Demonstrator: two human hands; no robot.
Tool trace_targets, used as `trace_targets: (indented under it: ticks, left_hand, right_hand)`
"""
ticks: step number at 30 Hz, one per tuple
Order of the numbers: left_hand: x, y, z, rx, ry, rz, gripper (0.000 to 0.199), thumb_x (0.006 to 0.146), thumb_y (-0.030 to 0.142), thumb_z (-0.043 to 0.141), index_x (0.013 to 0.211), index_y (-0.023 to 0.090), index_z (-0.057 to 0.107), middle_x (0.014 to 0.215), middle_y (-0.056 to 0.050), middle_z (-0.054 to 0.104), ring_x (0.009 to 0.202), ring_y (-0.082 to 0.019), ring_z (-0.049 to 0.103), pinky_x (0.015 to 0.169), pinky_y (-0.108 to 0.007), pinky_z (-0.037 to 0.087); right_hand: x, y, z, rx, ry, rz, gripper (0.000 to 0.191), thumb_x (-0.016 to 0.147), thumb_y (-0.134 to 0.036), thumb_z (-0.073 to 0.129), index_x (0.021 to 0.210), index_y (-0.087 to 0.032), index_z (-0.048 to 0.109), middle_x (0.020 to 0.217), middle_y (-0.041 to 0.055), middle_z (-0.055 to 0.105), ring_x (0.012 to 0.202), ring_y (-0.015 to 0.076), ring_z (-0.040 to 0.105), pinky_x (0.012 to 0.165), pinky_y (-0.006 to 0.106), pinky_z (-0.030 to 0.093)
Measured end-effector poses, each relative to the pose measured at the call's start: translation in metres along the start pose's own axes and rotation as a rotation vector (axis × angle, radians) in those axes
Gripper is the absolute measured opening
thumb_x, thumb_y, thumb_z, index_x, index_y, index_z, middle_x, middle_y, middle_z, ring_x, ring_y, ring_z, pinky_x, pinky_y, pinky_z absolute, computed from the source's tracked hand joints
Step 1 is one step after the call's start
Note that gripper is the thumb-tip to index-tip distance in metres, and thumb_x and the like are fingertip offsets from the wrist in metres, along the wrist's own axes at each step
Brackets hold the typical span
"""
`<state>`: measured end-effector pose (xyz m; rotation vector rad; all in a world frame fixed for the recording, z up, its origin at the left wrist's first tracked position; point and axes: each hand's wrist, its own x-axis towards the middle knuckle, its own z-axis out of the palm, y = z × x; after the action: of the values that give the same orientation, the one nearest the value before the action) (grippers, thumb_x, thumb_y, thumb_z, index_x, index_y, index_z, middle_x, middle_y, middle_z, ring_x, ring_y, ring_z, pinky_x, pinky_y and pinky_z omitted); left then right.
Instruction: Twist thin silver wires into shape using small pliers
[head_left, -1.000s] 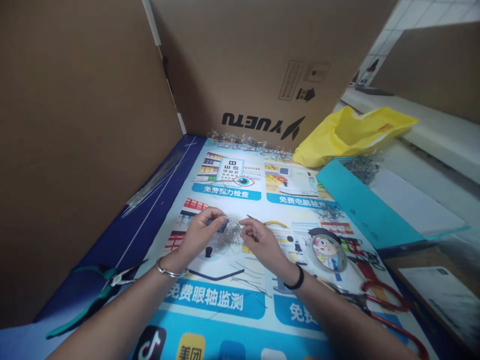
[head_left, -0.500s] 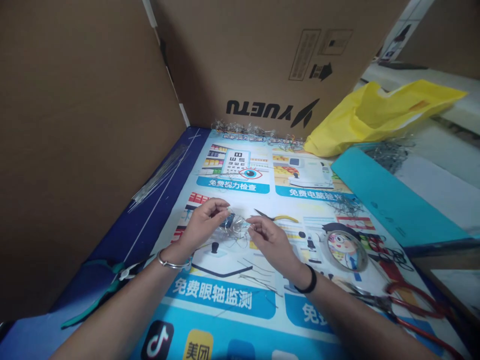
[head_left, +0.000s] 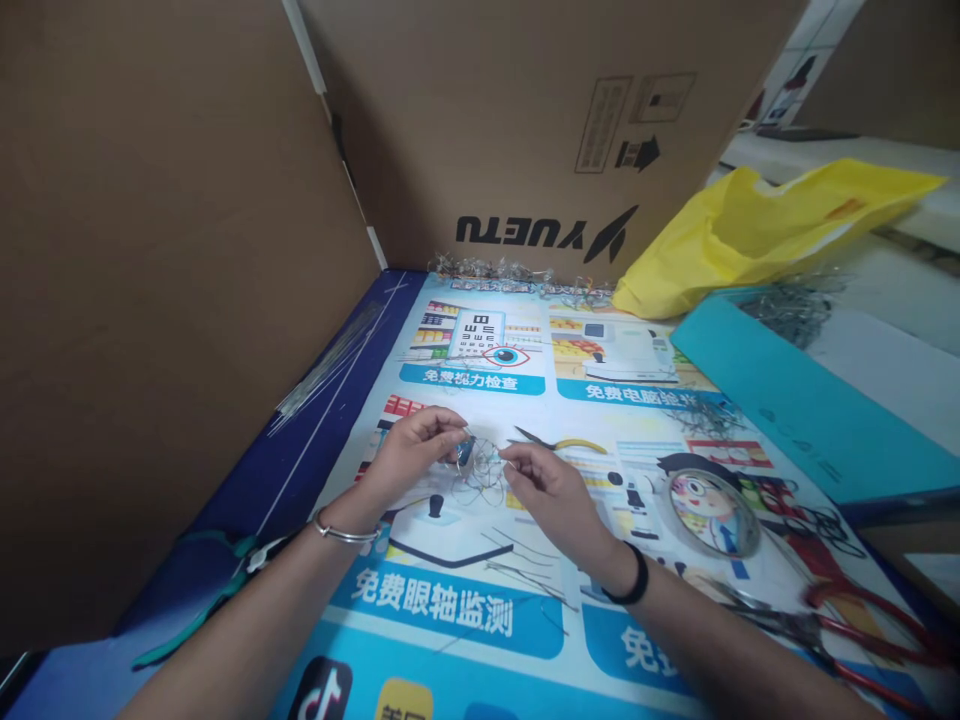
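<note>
Between my hands is a small tangle of thin bent wire [head_left: 482,466], shaped in loose loops. My left hand [head_left: 422,447] pinches its left side between thumb and forefinger. On the opposite side my right hand [head_left: 544,482] pinches the wire with its fingertips. Just behind the right hand lie yellow-handled pliers [head_left: 574,445], partly hidden by it. Several straight wire pieces [head_left: 525,580] are scattered on the printed mat [head_left: 450,650] below the hands.
Teal-handled pliers [head_left: 217,610] lie by my left forearm, red-handled scissors [head_left: 832,630] at right with a tape roll [head_left: 712,512]. Cardboard walls [head_left: 525,120] enclose the left and back. A wire bundle [head_left: 330,360], a yellow bag [head_left: 750,240] and a turquoise box flap [head_left: 795,400] are around.
The camera view has shifted slightly, so the scene sits a little lower and further right. Both hands keep their pinch on the wire, which now appears turned with its loops more spread.
</note>
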<state>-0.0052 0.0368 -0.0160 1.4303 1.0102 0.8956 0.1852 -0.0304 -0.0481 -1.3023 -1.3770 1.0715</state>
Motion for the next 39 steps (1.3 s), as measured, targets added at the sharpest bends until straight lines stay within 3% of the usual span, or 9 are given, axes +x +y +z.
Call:
trace_targets:
  ticks: [4, 19, 29, 39]
  left_hand:
    - [-0.001, 0.005, 0.000, -0.046, -0.018, -0.055, 0.017, 0.076, 0.028, 0.066, 0.086, 0.016, 0.061, 0.058, 0.003, 0.059, 0.050, -0.008, 0.053, 0.047, -0.019, 0.036]
    - [-0.002, 0.000, 0.001, -0.154, -0.002, -0.085, 0.019, 0.076, 0.028, 0.065, 0.090, 0.016, 0.060, 0.076, -0.001, 0.067, 0.048, -0.006, 0.055, 0.044, -0.017, 0.036]
    - [-0.005, -0.002, 0.003, -0.159, 0.059, -0.016, 0.019, 0.077, 0.029, 0.064, 0.091, 0.016, 0.061, 0.078, -0.002, 0.068, 0.051, -0.008, 0.055, 0.050, -0.020, 0.042]
    - [-0.008, -0.006, 0.006, -0.199, 0.118, 0.049, 0.018, 0.077, 0.027, 0.066, 0.090, 0.016, 0.062, 0.073, -0.001, 0.068, 0.051, -0.008, 0.055, 0.051, -0.021, 0.043]
  right_hand:
    - [0.001, 0.000, 0.001, 0.005, 0.028, -0.009, 0.020, 0.079, -0.031, 0.056, 0.096, -0.021, 0.061, 0.073, 0.0011, 0.059, 0.062, 0.0126, 0.053, 0.055, 0.024, 0.045]
    - [0.002, -0.009, -0.002, 0.005, -0.007, -0.015, 0.018, 0.077, -0.026, 0.057, 0.094, -0.020, 0.060, 0.075, 0.0015, 0.059, 0.065, 0.0125, 0.053, 0.058, 0.025, 0.045]
    - [0.000, -0.007, -0.005, -0.007, -0.089, -0.049, 0.032, 0.075, -0.020, 0.058, 0.106, -0.023, 0.055, 0.076, -0.0016, 0.052, 0.061, 0.0092, 0.049, 0.053, 0.022, 0.042]
    - [0.002, -0.011, -0.001, 0.006, -0.083, -0.054, 0.042, 0.071, -0.015, 0.058, 0.111, -0.024, 0.049, 0.095, 0.0013, 0.053, 0.061, 0.0067, 0.048, 0.052, 0.021, 0.041]
